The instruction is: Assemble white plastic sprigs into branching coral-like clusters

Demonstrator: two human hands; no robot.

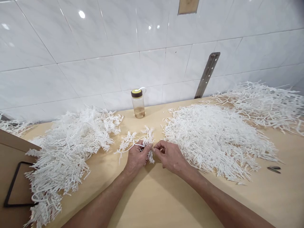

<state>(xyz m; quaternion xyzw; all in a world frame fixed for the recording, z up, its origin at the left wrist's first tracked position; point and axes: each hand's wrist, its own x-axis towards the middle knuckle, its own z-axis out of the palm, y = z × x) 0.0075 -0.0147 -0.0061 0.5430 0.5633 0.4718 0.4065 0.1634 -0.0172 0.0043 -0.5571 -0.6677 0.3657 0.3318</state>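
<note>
white branched sprig (134,142) over middle of worktop (147,196), clamped in left hand (139,155); right hand (166,155) just beside, fingertips pinched together, held piece unclear. white piles left (68,148) and right (211,139), bottle (138,104) far side.

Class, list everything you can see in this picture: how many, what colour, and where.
Wall: one, white tiled, behind
Table: one, light wood, below
Panel: one, tan, top of wall
Bracket: one, grey, against wall
Bottle: one, clear, dark lid, table's back
Piles: two, white, left and right
Branches: uncountable, white, far left and far right
Slivers: two, dark, right
Box: one, brown, black handle, left edge
Sprig: one, white, left hand
Hands: two, bare, centre, left and right
</note>
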